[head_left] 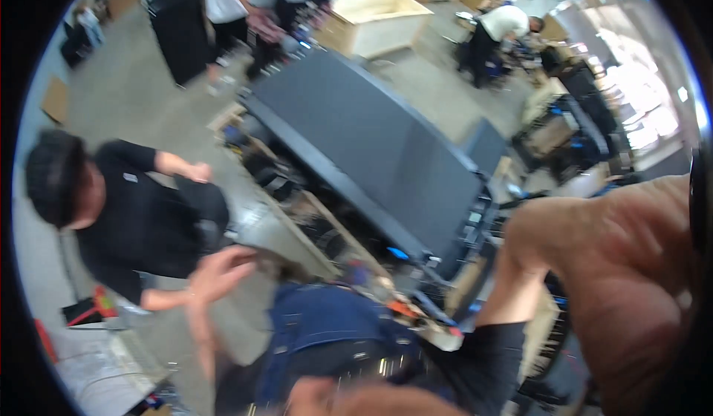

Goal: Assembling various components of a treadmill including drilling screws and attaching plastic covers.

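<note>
My left hand [219,273] is raised at the left, beside a person in black. Its fingers are stretched out, somewhat blurred, with nothing seen in them. My right hand [631,260] looms very large at the right rim, close to the camera. Its fingers run out of the picture, so what they touch stays hidden. Ahead of me lies a long dark-grey flat machine deck [364,149] like a treadmill's, slanting from far left to near right. Wooden boards [342,230] run along its near side, with dark parts between. A blue apron [334,316] covers my front.
The person in black [148,208] stands close on my left. Two people stand beyond the deck, near a black upright panel [180,34]. An open wooden crate [379,23] is at the back. Another person [505,34] bends over equipment at the far right.
</note>
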{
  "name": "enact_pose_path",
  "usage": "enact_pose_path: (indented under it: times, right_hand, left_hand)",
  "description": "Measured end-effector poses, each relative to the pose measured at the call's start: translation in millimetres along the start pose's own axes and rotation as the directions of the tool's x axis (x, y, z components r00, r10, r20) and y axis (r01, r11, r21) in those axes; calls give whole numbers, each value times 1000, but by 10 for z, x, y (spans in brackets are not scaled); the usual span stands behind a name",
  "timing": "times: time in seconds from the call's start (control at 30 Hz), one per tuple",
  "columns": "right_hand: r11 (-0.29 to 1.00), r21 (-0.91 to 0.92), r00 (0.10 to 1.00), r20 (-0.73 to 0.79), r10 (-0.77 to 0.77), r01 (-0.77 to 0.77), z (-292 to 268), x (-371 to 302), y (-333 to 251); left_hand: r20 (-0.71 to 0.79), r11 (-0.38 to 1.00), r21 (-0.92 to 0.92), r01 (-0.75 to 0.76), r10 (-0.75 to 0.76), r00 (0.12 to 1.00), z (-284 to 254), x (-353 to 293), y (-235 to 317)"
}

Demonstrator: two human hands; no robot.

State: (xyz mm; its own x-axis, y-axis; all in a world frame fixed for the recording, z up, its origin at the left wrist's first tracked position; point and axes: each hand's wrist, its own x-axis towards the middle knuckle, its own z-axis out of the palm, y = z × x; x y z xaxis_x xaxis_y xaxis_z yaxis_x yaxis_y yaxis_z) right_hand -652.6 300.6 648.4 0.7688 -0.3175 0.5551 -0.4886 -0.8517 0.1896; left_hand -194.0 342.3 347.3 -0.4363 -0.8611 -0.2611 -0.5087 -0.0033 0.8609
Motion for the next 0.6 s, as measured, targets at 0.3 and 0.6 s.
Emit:
enact_pose_path:
  times: [0.3,0.6]
  right_hand:
    - [963,210,984,-86,-155,170,644,574,172]
    - [792,-2,678,-517,-523,610,42,1476,551]
  left_hand:
    - [-877,24,89,-996,476,-67,-1303,-2841,104]
    - [-255,-315,833,-456,512,-820,-1017,-578,1738]
